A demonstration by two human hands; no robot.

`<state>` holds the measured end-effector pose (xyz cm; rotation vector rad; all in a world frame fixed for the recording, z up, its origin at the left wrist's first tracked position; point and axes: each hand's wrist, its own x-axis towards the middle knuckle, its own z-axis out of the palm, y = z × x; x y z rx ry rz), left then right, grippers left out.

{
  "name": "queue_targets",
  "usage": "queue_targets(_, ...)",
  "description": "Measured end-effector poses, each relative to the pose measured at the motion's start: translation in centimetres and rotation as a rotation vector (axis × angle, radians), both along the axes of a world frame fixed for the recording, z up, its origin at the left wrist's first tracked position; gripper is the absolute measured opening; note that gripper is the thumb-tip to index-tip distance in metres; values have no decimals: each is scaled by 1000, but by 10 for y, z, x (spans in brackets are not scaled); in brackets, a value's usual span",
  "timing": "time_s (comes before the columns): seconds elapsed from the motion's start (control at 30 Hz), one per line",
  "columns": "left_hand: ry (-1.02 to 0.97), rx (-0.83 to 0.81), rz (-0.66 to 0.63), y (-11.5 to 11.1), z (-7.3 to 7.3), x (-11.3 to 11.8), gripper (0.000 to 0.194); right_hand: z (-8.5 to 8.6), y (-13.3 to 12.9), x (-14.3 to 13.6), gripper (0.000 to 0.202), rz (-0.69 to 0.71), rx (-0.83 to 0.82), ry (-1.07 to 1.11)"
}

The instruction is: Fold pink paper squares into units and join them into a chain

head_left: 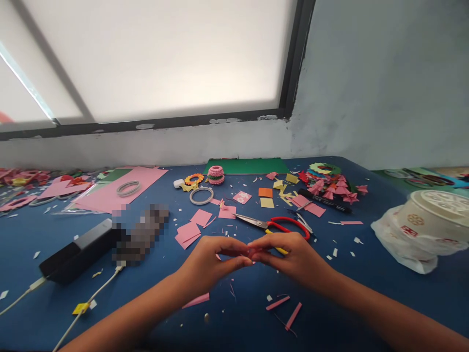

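My left hand (210,259) and my right hand (291,249) meet fingertip to fingertip low over the blue table. Both are closed in a pinch on a small pink paper piece (252,252), mostly hidden by the fingers. Just beyond my right hand lie scissors (289,226) with red and yellow handles, blades pointing left. Pink paper squares (188,233) lie beyond my left hand. Nearer me, narrow pink paper strips (293,316) rest on the tabletop.
Orange paper (266,191), a tape roll (201,195) and a black marker (326,201) lie farther back. Folded paper stars (340,186) are heaped at right, near a bagged tub (421,220). A black box (80,249) with a cable stands left, beside pink sheets (110,195).
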<state>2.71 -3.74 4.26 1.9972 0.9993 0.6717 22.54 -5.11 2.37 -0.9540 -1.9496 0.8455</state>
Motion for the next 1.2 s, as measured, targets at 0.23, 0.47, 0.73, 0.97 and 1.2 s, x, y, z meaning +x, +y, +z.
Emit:
queue_targets(0.23, 482, 334, 58, 90, 9, -20, 27, -3, 16, 6, 19, -79, -216, 73)
queue_targets(0.47, 592, 364, -174, 160, -8, -26, 25, -5, 26, 10, 24, -37, -408, 296)
queue_targets(0.73, 529, 445, -98, 163, -11, -19, 23, 2, 27, 11, 27, -62, -483, 482)
queue_targets(0.97, 289, 329, 13, 121, 10, -7, 35, 6, 25, 14, 27, -111, -479, 547)
queue_targets(1.2, -134, -319, -43, 24, 19, 4, 26, 11, 16, 10, 25, -47, -442, 489)
